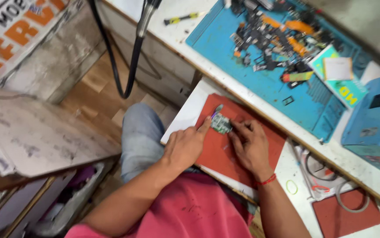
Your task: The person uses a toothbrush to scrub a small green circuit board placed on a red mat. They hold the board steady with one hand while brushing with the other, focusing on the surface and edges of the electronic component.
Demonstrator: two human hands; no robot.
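Two hands work a small green circuit board [221,124] on a red mat [216,152] at the middle of the frame.

The left hand [184,146] lies on the mat left of the board, its forefinger stretched out and pressing the board's left edge, the other fingers curled loosely under. The right hand [252,145], with a red thread [267,180] around its wrist, has its fingertips bent onto the board's right side, pinching it down. A thin grey-green tool [217,109] pokes out just above the board; which fingers grip it I cannot tell. The mat sits on a white pull-out shelf [185,115]. Up and right, a blue work mat [260,75] is strewn with dark phone parts [269,35] and orange flex strips. A blue box-shaped device [375,119] stands at the right edge. A black hose [130,66] hangs down at upper left. A second red mat [346,216] lies at lower right, near white cables [318,174].
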